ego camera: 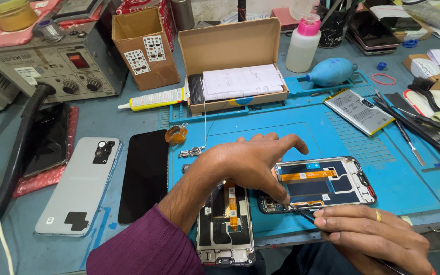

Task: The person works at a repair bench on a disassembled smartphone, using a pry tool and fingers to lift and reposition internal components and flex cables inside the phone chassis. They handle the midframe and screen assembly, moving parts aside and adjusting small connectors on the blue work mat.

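Observation:
An opened phone frame [327, 183] with orange flex cables lies on the blue work mat [383, 168]. My left hand [250, 163], in a purple sleeve, reaches across and presses its index fingertip on the frame's lower left corner, holding it down. My right hand [373, 234], wearing a ring, grips thin tweezers [301, 211] whose tips touch the frame's bottom edge beside that fingertip. A second opened phone frame [225, 224] lies under my left forearm, partly hidden.
A black screen panel [143, 175] and a white back cover [80, 186] lie to the left. A battery [357, 109], hand tools [413, 127], an open cardboard box [235, 66], a blue blower [332, 71], a glue tube [154, 99] and a grey rework station [52, 61] stand behind.

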`<control>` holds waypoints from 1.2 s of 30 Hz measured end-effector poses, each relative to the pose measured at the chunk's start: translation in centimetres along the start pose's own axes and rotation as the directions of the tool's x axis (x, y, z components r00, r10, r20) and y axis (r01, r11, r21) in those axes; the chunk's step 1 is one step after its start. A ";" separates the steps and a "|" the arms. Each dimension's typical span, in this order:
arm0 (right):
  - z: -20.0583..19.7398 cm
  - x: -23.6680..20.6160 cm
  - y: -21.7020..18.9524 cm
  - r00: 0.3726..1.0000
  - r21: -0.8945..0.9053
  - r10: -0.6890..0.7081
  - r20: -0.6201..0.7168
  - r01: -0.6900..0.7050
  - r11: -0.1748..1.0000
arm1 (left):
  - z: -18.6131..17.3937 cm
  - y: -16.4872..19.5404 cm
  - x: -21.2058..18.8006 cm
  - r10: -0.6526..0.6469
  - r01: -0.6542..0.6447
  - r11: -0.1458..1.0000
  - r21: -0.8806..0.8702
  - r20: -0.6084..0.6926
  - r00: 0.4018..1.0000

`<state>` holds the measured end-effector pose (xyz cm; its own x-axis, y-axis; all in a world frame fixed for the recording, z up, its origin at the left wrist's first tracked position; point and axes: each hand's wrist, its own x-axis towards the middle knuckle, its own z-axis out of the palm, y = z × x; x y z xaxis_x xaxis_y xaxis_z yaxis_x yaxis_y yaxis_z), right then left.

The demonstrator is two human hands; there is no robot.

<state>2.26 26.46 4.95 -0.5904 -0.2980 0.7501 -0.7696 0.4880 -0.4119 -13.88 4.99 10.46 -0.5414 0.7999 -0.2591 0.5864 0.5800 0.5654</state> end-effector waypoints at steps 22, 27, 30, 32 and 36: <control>0.1 0.0 -0.3 1.000 -0.023 0.001 0.004 -0.001 1.000 | 0.0 0.2 -0.4 0.004 -0.003 1.000 0.022 -0.012 1.000; 0.1 -0.3 0.2 0.999 -0.011 -0.035 0.014 0.036 0.999 | 0.0 -0.1 -0.6 0.012 -0.012 1.000 0.012 -0.020 1.000; 0.1 -0.5 0.3 0.999 -0.014 -0.039 0.006 0.039 0.999 | 0.0 -0.2 -0.4 0.015 -0.015 1.000 0.017 -0.019 1.000; 0.1 -0.6 0.3 0.999 -0.022 -0.031 0.014 0.032 0.999 | 0.0 -0.2 -0.4 0.017 -0.016 1.000 0.020 -0.018 1.000; 0.2 -0.6 0.3 1.000 -0.019 -0.025 0.004 0.025 0.999 | 0.0 -0.1 -0.5 0.018 -0.017 1.000 0.020 -0.026 1.000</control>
<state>2.38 26.61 4.25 -0.5717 -0.3132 0.7583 -0.7794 0.4962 -0.3827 -13.64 4.55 10.54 -0.5464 0.8057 -0.2286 0.6074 0.5691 0.5542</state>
